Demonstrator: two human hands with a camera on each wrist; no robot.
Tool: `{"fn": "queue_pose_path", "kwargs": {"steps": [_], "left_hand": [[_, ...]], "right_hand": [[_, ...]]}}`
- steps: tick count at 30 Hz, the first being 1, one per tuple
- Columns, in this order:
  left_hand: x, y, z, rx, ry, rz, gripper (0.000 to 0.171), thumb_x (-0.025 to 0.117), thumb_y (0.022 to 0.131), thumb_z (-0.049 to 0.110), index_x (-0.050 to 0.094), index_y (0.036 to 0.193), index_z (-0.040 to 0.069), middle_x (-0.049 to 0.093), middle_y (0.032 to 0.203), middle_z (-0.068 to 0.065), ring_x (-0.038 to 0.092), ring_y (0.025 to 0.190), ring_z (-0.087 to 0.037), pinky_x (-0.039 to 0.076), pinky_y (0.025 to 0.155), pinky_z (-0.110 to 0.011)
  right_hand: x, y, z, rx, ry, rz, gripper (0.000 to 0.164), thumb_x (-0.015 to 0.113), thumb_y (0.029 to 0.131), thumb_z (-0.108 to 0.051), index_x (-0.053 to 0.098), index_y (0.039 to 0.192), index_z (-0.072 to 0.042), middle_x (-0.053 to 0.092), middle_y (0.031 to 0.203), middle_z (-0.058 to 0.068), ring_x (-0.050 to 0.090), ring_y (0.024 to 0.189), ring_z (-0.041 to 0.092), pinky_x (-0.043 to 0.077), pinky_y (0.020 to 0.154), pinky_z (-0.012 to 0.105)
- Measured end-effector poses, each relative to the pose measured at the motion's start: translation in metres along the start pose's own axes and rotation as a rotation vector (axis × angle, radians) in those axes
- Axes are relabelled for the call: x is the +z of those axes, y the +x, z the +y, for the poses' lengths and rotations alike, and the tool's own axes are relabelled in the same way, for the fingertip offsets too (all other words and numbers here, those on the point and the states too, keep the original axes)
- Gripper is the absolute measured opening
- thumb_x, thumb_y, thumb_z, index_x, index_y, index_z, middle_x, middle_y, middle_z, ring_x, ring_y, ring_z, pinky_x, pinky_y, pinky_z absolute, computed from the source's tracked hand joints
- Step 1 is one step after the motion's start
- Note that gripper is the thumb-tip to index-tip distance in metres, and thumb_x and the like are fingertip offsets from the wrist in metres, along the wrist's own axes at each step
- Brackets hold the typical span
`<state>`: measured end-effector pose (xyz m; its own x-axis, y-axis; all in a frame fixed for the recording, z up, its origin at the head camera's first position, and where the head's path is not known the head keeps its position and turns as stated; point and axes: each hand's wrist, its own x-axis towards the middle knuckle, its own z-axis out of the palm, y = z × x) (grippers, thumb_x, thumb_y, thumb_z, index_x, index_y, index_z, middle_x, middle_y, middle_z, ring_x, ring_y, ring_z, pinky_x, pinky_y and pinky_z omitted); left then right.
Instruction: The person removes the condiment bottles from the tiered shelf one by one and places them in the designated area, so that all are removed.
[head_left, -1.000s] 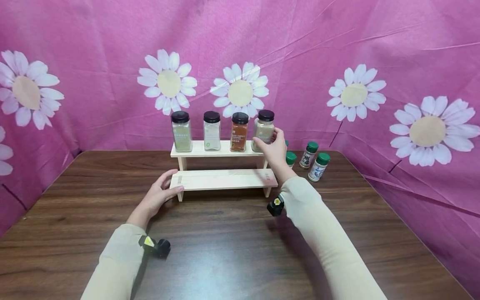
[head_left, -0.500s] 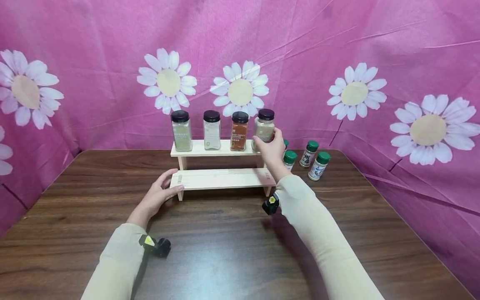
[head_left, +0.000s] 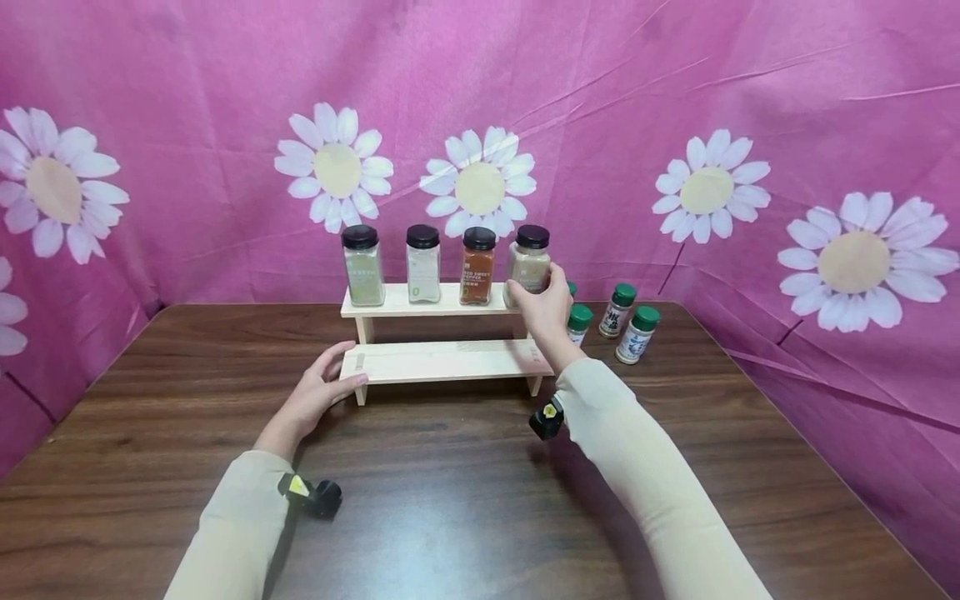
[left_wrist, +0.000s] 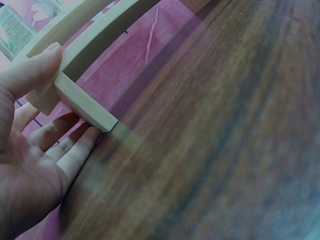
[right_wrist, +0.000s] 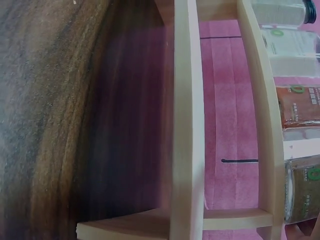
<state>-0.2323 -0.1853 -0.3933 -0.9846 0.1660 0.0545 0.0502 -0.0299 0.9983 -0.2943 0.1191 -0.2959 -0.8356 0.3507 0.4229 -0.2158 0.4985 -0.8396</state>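
Placement seems underway: my right hand (head_left: 546,312) clamps the upper shelf's (head_left: 450,295) right-end spice jar (head_left: 529,265), left hand (head_left: 316,390) the lower shelf (head_left: 450,361); release needs care.

Pale wooden two-tier rack (head_left: 442,362) on brown wooden desk (head_left: 435,500), four black-lidded clear square jars (head_left: 477,275) along its upper shelf (head_left: 451,297) (right hand (head_left: 546,310) at the rightmost), green-capped white-labelled cylindrical bottles (head_left: 634,337) to its right
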Motion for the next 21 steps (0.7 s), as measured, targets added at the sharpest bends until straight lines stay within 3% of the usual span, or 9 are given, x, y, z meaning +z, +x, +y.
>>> {"fn": "queue_pose_path", "kwargs": {"steps": [21], "left_hand": [[-0.001, -0.001, -0.001, -0.002, -0.006, -0.005, 0.067, 0.060, 0.080, 0.007, 0.019, 0.133, 0.001, 0.041, 0.118, -0.017, 0.051, 0.087, -0.005, 0.043, 0.075, -0.020]], "right_hand": [[-0.039, -0.017, -0.002, -0.125, 0.070, 0.004, 0.051, 0.070, 0.068, -0.019, 0.050, 0.110, -0.001, 0.057, 0.098, 0.011, 0.051, 0.089, 0.020, 0.040, 0.078, 0.030]]}}
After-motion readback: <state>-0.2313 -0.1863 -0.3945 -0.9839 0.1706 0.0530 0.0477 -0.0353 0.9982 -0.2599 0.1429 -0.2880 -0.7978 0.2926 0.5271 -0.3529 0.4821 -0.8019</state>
